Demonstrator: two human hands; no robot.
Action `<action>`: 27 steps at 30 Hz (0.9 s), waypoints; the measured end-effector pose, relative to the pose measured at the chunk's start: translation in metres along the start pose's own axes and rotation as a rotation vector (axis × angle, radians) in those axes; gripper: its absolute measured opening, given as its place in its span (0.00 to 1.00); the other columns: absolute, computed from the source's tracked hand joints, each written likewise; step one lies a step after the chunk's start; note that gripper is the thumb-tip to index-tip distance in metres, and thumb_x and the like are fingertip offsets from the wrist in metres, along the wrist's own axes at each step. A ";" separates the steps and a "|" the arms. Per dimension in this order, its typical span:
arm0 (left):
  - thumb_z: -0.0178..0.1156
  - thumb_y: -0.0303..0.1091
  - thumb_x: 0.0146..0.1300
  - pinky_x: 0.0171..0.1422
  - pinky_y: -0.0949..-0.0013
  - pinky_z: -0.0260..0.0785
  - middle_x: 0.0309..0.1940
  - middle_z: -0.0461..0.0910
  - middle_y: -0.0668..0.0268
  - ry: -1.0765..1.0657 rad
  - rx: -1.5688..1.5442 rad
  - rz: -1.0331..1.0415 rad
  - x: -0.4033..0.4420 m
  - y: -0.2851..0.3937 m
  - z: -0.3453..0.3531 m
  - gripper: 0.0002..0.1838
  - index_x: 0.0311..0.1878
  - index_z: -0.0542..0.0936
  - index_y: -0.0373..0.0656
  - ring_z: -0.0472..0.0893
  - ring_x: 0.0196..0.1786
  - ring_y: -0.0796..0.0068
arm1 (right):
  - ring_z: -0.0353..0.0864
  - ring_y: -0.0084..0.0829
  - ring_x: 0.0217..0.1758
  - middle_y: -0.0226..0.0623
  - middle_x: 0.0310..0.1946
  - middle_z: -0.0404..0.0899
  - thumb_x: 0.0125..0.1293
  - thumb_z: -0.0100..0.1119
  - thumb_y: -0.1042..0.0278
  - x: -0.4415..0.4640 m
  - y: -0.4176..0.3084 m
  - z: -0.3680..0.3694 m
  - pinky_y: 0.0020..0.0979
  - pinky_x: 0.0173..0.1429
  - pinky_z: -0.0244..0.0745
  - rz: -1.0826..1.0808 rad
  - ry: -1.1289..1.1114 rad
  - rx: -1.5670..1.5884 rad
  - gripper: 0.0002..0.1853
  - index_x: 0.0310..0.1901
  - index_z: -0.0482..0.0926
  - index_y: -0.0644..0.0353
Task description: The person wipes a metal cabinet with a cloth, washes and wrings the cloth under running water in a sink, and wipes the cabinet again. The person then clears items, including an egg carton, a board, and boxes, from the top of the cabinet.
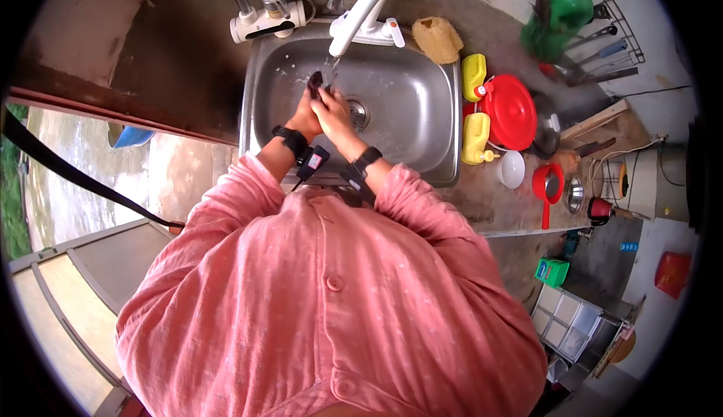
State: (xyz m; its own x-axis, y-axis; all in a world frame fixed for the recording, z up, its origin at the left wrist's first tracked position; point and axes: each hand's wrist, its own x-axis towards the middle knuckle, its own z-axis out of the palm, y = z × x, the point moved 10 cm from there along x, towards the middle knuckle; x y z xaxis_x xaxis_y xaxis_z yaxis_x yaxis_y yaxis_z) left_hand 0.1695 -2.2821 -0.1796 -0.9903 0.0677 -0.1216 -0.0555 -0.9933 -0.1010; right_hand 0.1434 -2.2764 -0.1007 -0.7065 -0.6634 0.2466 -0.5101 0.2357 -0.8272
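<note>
A dark item sits at upper centre of the frame, above the sink. The left hand is closed around it; the right hand presses alongside, its grip unclear. Water falls from the white faucet beside them. Wet fingers could let the item slip toward the drain; splashing could soak the wristbands. Yellow bottles stand right of the sink on the counter.
</note>
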 end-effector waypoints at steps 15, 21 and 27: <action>0.39 0.48 0.62 0.55 0.55 0.60 0.38 0.76 0.64 0.317 0.111 0.135 -0.006 -0.006 0.025 0.18 0.35 0.74 0.47 0.73 0.44 0.63 | 0.72 0.45 0.46 0.50 0.43 0.73 0.59 0.38 0.67 -0.006 -0.006 -0.010 0.33 0.49 0.67 0.269 -0.143 0.408 0.17 0.45 0.71 0.67; 0.46 0.45 0.61 0.55 0.57 0.62 0.37 0.76 0.62 0.374 0.093 0.137 -0.011 -0.028 0.057 0.14 0.39 0.74 0.46 0.74 0.43 0.65 | 0.72 0.39 0.50 0.50 0.48 0.71 0.61 0.34 0.62 -0.002 0.020 0.012 0.33 0.52 0.67 0.226 -0.372 0.172 0.20 0.49 0.72 0.60; 0.59 0.34 0.55 0.30 0.71 0.66 0.31 0.75 0.64 0.359 0.291 0.011 -0.027 -0.044 0.048 0.10 0.37 0.73 0.39 0.73 0.31 0.72 | 0.74 0.27 0.43 0.38 0.45 0.74 0.65 0.39 0.52 -0.018 -0.015 -0.027 0.29 0.45 0.72 0.435 -0.608 0.811 0.24 0.50 0.70 0.65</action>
State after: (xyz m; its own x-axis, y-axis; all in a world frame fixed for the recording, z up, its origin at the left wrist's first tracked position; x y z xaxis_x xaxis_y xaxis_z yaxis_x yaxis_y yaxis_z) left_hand 0.1922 -2.2445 -0.1243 -0.8871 0.0341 -0.4604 -0.1294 -0.9757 0.1771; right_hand 0.1508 -2.2483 -0.0787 -0.2744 -0.9281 -0.2516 0.3538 0.1458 -0.9239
